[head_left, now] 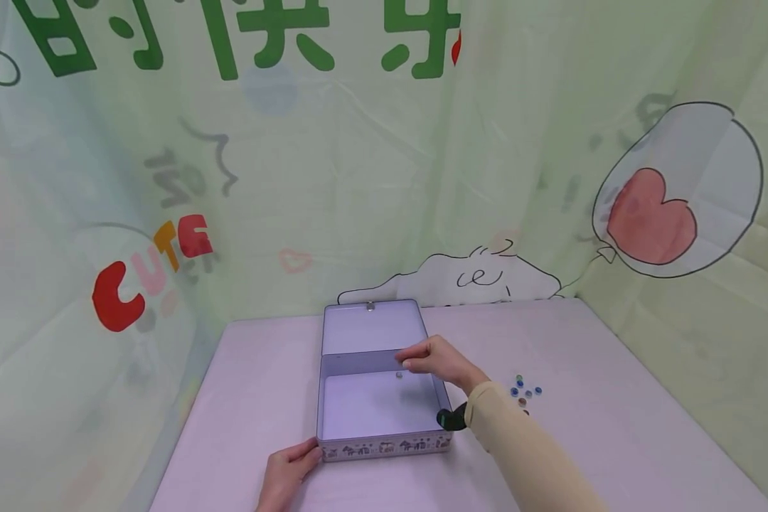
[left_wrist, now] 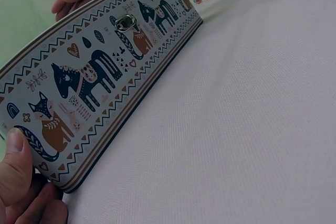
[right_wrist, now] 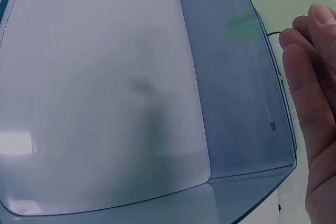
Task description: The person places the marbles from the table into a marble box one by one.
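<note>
An open tin box (head_left: 384,409) stands on the table, its hinged lid (head_left: 374,328) tipped back behind it. Animal figures and a small metal clasp (left_wrist: 125,22) decorate its front wall. At the front left corner my left hand (head_left: 288,469) grips the box, thumb on the printed wall and fingers curled at the corner. My right hand (head_left: 444,361) hovers over the back right part of the box, fingertips close together. Just below them appears a small glassy marble (head_left: 399,375); whether it touches the bottom I cannot tell. In the right wrist view nothing shows between the fingers (right_wrist: 302,77).
Several small glass marbles (head_left: 528,394), blue, green and brownish, lie on the table (head_left: 614,427) right of the box. Printed cloth hangs (head_left: 358,178) behind the table and at both sides. A black strap piece (head_left: 451,418) sits at the right wrist.
</note>
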Motion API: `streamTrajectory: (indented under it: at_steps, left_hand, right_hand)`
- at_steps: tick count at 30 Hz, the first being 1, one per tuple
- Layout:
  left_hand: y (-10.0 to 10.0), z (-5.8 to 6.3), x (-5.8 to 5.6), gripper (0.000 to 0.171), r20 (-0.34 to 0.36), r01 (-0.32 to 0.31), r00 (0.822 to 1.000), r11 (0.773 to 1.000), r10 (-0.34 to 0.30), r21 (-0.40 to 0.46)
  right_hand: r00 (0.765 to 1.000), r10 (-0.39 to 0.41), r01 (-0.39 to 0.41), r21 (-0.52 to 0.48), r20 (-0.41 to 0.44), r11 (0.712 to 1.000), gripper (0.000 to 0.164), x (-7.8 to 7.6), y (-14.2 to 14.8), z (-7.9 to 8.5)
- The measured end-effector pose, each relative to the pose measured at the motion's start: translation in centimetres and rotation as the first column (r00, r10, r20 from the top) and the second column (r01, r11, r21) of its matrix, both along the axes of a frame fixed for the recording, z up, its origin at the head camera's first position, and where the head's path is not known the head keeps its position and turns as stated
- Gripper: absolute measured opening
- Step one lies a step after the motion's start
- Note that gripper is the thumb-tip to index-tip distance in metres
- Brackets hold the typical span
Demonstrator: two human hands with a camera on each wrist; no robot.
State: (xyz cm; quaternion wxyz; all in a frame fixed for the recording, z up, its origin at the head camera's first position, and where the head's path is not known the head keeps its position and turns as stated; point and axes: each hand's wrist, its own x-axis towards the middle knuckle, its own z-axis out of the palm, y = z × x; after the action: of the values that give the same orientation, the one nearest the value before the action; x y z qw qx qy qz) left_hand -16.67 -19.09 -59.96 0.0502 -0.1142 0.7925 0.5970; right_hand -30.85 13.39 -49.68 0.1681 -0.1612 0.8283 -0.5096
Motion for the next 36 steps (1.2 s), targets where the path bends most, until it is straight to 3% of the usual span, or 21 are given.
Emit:
streamTrajectory:
  at_steps: [5,12,18,27,31,36]
  left_hand:
    - [0.0,-0.2,-0.1,0.042,0.006,0.0,1.0,1.0,0.0,-0.004]
    - [0.2,-0.2,-0.2,0.04,0.034,-0.001,0.999,1.0,0.002,-0.025]
    - [0.2,-0.1,-0.1,0.042,0.036,0.001,0.999,0.999,0.0,-0.043]
    - [-0.1,0.3,0.1,0.042,0.042,0.001,0.999,0.998,0.002,-0.059]
    - [-0.1,0.3,0.1,0.042,0.052,-0.001,0.999,0.999,0.003,-0.048]
    - [0.2,0.3,0.0,0.043,0.072,0.002,0.997,1.0,0.001,-0.03]
  right_hand:
    - [0.999,-0.046,0.047,0.024,-0.025,0.999,0.028,0.5,0.4,0.4]
    - [0.992,-0.129,0.128,-0.025,-0.007,0.991,0.031,1.5,2.9,0.6]
    - [0.976,-0.216,0.215,-0.052,-0.017,0.975,0.039,3.1,8.9,0.0]
    - [0.939,-0.342,0.342,0.01,-0.049,0.939,0.049,6.2,19.7,-2.3]
    - [0.925,-0.378,0.378,-0.001,-0.043,0.926,0.052,6.4,21.8,-3.1]
    - [0.913,-0.407,0.407,0.03,-0.033,0.913,0.052,6.5,22.2,-3.8]
